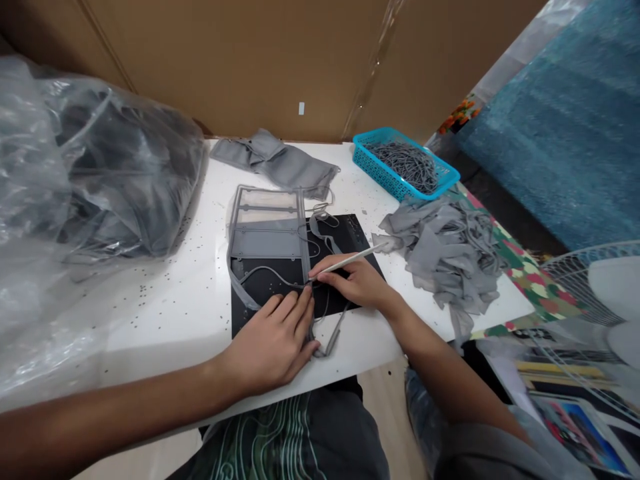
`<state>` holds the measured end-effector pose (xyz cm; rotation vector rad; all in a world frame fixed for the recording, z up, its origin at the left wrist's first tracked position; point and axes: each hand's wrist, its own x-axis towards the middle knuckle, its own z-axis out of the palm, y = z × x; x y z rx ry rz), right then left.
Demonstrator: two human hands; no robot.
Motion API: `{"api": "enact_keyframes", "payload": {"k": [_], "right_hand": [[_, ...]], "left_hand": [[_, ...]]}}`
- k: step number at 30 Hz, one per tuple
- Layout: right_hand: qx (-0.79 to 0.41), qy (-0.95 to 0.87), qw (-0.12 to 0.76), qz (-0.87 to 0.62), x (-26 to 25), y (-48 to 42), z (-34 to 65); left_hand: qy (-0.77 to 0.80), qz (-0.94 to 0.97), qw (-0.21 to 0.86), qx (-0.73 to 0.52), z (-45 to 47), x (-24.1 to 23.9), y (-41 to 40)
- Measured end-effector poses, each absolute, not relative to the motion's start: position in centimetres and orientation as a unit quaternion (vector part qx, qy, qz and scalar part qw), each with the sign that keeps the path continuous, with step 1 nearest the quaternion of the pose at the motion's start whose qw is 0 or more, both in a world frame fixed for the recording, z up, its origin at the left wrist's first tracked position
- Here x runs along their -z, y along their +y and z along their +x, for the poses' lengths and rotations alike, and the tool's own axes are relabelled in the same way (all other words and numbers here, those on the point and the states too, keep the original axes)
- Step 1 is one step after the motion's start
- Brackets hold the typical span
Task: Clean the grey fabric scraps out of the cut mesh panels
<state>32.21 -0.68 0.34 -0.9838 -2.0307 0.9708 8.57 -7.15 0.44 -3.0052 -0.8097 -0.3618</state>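
Note:
A grey fabric piece [267, 230] with straps and thin cords lies over a black mat [350, 233] on the white table [170, 300]. My left hand [275, 343] lies flat on the mat, fingers stretched out, pressing down the fabric's lower edge. My right hand [357, 283] is closed on a thin white pen-like tool [353, 258], its tip held down at the fabric right by my left fingertips.
A heap of grey fabric strips [445, 250] lies right of the mat. A blue basket [403, 163] of grey cords stands at the back right. Folded grey fabric [277, 160] lies behind. A large clear plastic bag [90, 187] of dark fabric fills the left. A cardboard wall [250, 60] backs the table.

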Motion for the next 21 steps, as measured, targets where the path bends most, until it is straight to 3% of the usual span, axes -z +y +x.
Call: {"api": "enact_keyframes", "payload": {"k": [12,21], "right_hand": [[-0.336,-0.821,0.338,-0.316,-0.2,-0.6,32.4],[-0.16,-0.896,0.314,-0.27,1.0,-1.7,32.0]], "left_hand": [[-0.246,-0.959,0.019,0.138,8.5,-0.5,-6.8],[-0.251,-0.95,-0.021,0.183,8.6,-0.5,-6.7]]}}
